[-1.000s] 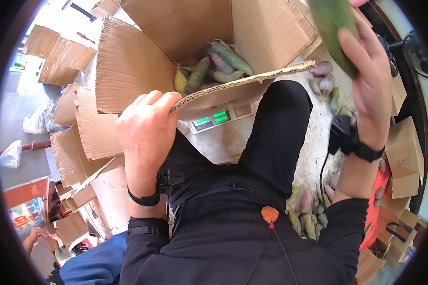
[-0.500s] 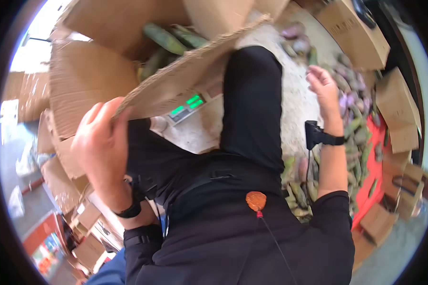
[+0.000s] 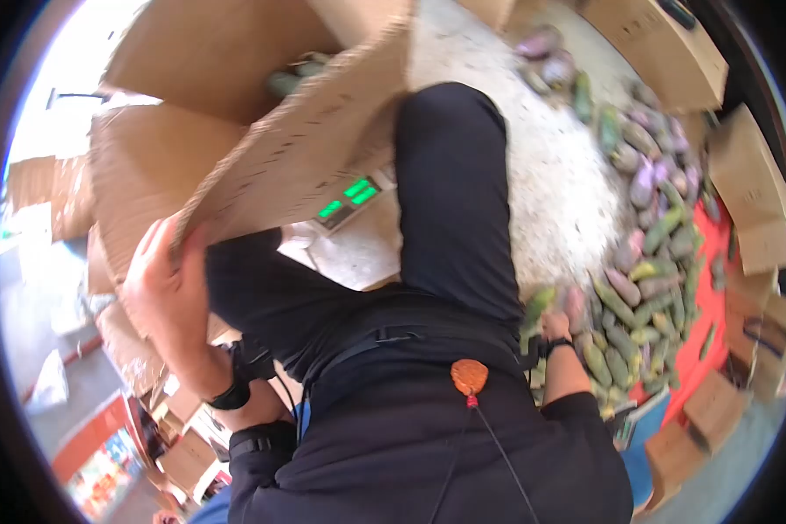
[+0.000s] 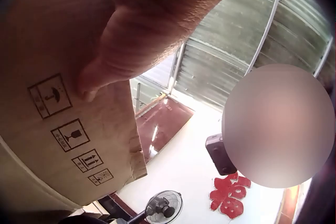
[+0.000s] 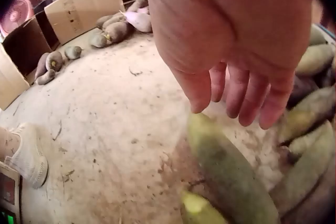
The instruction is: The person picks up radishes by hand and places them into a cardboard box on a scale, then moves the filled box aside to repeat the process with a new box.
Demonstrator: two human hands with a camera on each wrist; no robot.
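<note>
My left hand (image 3: 162,284) grips the edge of the front flap of a large cardboard box (image 3: 306,144). In the left wrist view the thumb presses on the flap's printed side. Inside the box a few green radishes (image 3: 284,84) show; the flap hides the rest. At my right side my right hand (image 3: 555,327) reaches down to a pile of green and purple radishes (image 3: 620,349). The right wrist view has its fingers hanging loosely, thumb tip right at the pale end of a green radish (image 5: 231,169), with nothing gripped.
A scale (image 3: 348,205) with lit green digits stands beneath the box. More radishes (image 3: 642,183) lie along the right on the dusty floor (image 3: 559,210) and near a red sheet (image 3: 714,297). Cardboard boxes (image 3: 751,192) line the right side. A white shoe (image 5: 29,153) shows at the scale.
My right hand has let go of a green radish over the box side and swung down to the pile at my right. The view has turned right; my left hand keeps its flap, which leans more upright.
</note>
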